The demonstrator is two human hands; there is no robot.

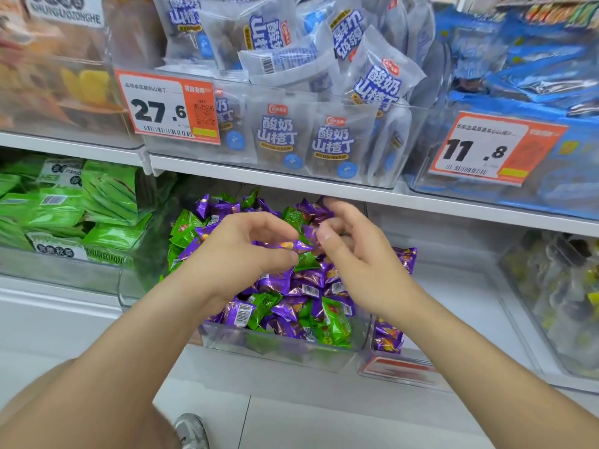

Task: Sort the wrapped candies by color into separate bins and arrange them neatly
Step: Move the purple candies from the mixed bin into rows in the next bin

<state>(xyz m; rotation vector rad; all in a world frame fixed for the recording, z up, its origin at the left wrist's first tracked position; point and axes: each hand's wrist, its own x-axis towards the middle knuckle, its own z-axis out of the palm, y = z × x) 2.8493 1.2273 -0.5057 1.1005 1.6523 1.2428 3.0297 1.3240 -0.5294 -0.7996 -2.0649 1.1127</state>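
A clear plastic bin (278, 350) on the lower shelf holds a heap of mixed purple candies (278, 281) and green candies (337, 322). My left hand (246, 251) hovers over the heap and pinches a purple candy (299, 246) between thumb and fingertips. My right hand (351, 251) is just to its right with fingers curled around purple candies (312, 210). To the right, a second clear bin (398, 374) holds several purple candies (387, 340), partly hidden by my right forearm.
Green snack packs (97, 202) fill the bin at lower left. The shelf above carries white yogurt-hawthorn packs (275, 134), blue packs (531, 76) and orange price tags (168, 108). A bin of mixed sweets (560, 296) stands at far right. A shoe (191, 431) shows on the floor.
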